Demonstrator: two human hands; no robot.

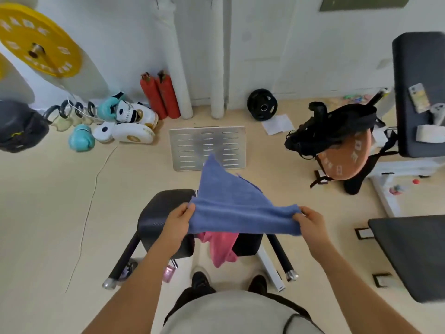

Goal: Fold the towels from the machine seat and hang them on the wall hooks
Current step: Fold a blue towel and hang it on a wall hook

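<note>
The person is standing over the machine seat (154,220) and is working on the folding step with the first towel, it seems, because no hanging has begun and no wall hooks are showing in this view. The left hand (177,220) is pinching one end of the blue towel (231,203) with curled fingers, and the right hand (310,224) is gripping the other end in the same way, so the near edge is being stretched quite straight between them, above the seat. The far part of the blue towel is flying up and forward into a point, so the cloth is looking soft, light and a little fuzzy, with one fold already lying along the near edge. Under it, the pink towel (222,247) is lying crumpled on the seat and is hanging partly over the front edge toward the floor. The next move is probably asking both hands to come together, corner to corner, while the loose far part is settling down flat, otherwise the fold may be coming out uneven.
</note>
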